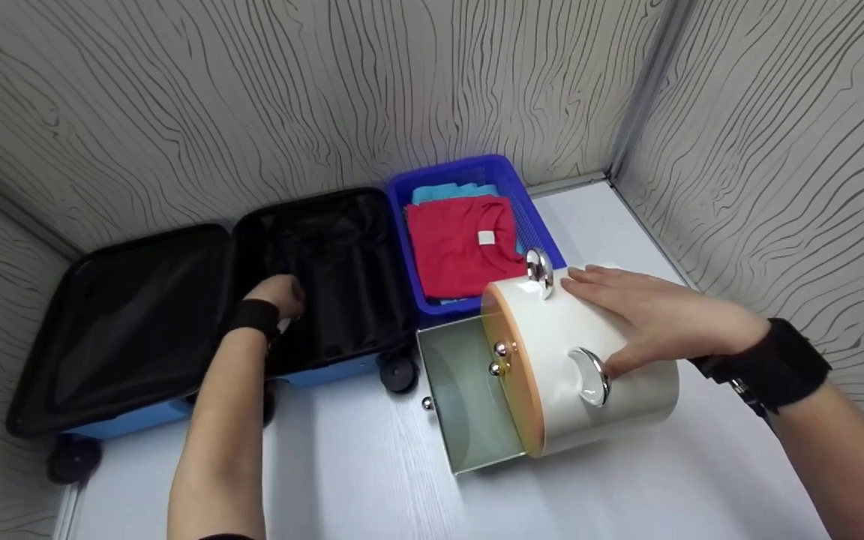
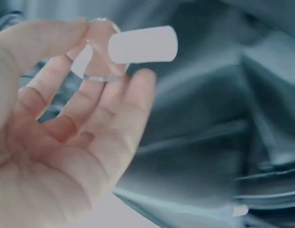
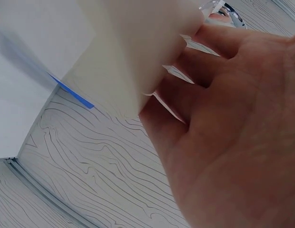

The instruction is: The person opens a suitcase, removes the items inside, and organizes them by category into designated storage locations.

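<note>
Small clear bottle (image 2: 133,47), white-capped: we pinched it in left hand (image 1: 276,294) over suitcase (image 1: 177,315) at nine o'clock; right hand (image 1: 649,315) lay flat, steadying case (image 1: 597,367); best lowered gently

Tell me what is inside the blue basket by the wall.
The blue basket holds a folded red garment with a small white tag on top. A light blue garment shows behind it. Whatever lies beneath the red one is covered.

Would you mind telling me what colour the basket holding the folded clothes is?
The basket is blue; the head view shows it best.
</note>
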`<act>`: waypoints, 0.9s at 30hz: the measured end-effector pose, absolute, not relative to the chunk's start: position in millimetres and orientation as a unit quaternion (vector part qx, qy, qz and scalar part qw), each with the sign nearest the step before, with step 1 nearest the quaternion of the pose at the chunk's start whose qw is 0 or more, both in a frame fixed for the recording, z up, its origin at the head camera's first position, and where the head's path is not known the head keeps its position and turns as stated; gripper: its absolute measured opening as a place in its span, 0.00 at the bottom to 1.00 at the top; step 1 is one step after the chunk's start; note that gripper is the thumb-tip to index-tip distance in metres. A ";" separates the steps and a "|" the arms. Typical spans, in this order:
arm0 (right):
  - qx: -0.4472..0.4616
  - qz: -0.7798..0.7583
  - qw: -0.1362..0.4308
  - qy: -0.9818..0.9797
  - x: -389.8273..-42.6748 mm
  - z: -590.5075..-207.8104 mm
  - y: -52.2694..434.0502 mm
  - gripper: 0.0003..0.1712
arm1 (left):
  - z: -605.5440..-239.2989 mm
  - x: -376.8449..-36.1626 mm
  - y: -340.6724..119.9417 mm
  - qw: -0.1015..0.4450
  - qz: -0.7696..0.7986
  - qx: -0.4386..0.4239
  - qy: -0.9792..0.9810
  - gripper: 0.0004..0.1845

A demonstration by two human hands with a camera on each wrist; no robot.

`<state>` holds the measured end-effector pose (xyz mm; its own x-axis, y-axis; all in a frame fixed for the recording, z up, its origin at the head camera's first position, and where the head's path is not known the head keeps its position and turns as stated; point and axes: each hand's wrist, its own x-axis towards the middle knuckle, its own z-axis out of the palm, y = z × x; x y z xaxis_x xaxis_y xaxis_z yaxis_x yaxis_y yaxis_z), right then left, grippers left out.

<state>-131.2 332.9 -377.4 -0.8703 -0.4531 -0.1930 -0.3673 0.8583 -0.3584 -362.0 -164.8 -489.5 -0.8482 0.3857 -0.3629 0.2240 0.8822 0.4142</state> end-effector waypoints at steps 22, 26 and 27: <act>-0.203 -0.158 0.145 0.955 -130.7 -378.4 334.6 0.64 | -442.7 -260.1 -7.3 0.042 0.163 0.505 0.846 0.01; -0.195 -0.160 0.151 0.956 -130.5 -378.9 334.0 0.63 | -452.4 -237.9 6.0 0.042 0.133 0.562 0.816 0.02; -0.194 -0.159 0.151 0.956 -130.7 -379.1 333.9 0.63 | -456.5 -233.4 8.9 0.040 0.121 0.573 0.809 0.02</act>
<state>-130.7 333.9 -379.1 -0.8795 -0.4185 -0.2266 -0.3224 0.8742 -0.3631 -233.4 8.9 -456.5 -0.3398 0.9375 0.0749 0.9184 0.3135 0.2415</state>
